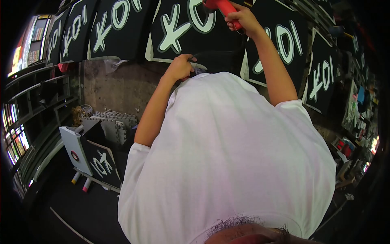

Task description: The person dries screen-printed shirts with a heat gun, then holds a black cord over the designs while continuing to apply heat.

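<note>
A red hair dryer (226, 11) is in my right hand (243, 20), its handle wrapped by the fingers; the top frame edge cuts off part of its body. Under it lies a black sign panel (219, 40) with white, grey-edged lettering and a pale border. My left hand (181, 67) is at the near edge of this panel, fingers curled inward. A dark strip like a cord (217, 53) runs across the panel close to those fingers. What the left fingers hold, if anything, is hidden.
More black lettered panels lie in a row to the left (115, 28) and right (321, 77). Below left, grey foam mats (113, 122), a white box (76, 150) and a smaller lettered panel (101, 160) stand by metal racks (36, 101). Cluttered shelves (357, 110) line the right.
</note>
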A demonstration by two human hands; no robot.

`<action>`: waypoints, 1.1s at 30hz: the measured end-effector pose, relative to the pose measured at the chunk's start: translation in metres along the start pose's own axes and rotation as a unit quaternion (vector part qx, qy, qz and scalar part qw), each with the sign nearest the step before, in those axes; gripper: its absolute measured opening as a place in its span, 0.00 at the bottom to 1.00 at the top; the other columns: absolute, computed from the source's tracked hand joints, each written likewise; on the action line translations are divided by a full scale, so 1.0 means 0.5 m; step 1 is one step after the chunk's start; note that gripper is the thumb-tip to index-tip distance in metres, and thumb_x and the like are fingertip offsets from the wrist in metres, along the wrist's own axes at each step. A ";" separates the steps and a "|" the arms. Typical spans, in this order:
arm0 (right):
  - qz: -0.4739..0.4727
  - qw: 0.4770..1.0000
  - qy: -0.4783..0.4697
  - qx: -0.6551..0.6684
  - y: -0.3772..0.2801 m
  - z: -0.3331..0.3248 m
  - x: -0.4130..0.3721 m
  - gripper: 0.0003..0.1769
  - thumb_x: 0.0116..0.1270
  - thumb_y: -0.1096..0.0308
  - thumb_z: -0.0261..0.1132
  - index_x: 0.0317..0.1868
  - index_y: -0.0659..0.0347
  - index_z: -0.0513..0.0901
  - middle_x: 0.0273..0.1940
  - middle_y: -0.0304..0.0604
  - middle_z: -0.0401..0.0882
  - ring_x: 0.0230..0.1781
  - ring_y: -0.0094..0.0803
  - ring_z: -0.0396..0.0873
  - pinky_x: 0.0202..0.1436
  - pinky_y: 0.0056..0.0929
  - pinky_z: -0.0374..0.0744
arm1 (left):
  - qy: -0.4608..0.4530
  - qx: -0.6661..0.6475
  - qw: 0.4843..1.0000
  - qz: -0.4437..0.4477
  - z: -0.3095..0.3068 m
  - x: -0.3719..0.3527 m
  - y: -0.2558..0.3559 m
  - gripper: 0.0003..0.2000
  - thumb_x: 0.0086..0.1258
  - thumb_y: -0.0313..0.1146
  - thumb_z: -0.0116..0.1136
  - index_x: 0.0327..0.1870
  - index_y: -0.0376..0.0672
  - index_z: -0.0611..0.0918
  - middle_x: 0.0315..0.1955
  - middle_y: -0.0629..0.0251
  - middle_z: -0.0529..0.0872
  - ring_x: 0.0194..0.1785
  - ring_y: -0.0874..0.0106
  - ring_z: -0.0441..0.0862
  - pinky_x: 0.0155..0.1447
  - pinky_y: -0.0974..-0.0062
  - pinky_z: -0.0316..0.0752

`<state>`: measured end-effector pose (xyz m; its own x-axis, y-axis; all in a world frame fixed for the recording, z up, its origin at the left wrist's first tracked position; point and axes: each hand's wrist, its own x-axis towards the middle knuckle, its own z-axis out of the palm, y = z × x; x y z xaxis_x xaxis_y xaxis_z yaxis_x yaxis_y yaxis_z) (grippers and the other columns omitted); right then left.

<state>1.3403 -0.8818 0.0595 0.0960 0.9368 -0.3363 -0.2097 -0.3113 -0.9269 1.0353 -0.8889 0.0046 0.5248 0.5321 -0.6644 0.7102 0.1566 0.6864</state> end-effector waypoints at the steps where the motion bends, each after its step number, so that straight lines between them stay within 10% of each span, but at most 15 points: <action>1: -0.006 1.000 0.013 -0.003 -0.010 0.005 -0.002 0.35 0.57 0.80 0.63 0.69 0.61 0.78 0.26 0.42 0.78 0.18 0.28 0.76 0.23 0.30 0.79 | 0.026 -0.009 1.000 0.012 -0.002 -0.004 0.005 0.17 0.72 0.32 0.57 0.58 0.36 0.85 0.32 0.57 0.89 0.39 0.68 0.88 0.46 0.68 0.81; 6: -0.023 1.000 -0.001 -0.004 -0.019 -0.004 0.047 0.36 0.58 0.80 0.64 0.70 0.60 0.78 0.25 0.42 0.78 0.17 0.29 0.76 0.22 0.29 0.78 | 0.113 -0.023 0.991 0.063 0.000 -0.021 0.019 0.13 0.78 0.37 0.58 0.51 0.37 0.86 0.25 0.66 0.82 0.31 0.78 0.78 0.34 0.78 0.70; 11: -0.018 0.998 -0.004 -0.052 -0.043 0.001 0.080 0.35 0.58 0.80 0.64 0.70 0.60 0.77 0.25 0.42 0.78 0.17 0.29 0.77 0.20 0.28 0.76 | 0.087 -0.308 0.927 0.195 -0.008 -0.040 0.017 0.11 0.82 0.34 0.56 0.51 0.37 0.86 0.23 0.79 0.71 0.27 0.87 0.64 0.31 0.83 0.58; 33: 0.093 0.991 -0.095 -0.016 -0.098 -0.001 -0.022 0.33 0.57 0.82 0.63 0.66 0.66 0.77 0.28 0.41 0.77 0.19 0.27 0.75 0.23 0.30 0.77 | 0.001 -0.186 0.968 0.171 0.000 -0.082 0.022 0.14 0.83 0.34 0.58 0.61 0.36 0.86 0.25 0.77 0.76 0.28 0.86 0.69 0.32 0.84 0.68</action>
<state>1.3501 -0.8771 0.1083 -0.1263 0.8752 -0.4670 -0.1753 -0.4830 -0.8579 1.0214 -0.9088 0.0393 0.6974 0.6079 -0.3795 0.2772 0.2595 0.9251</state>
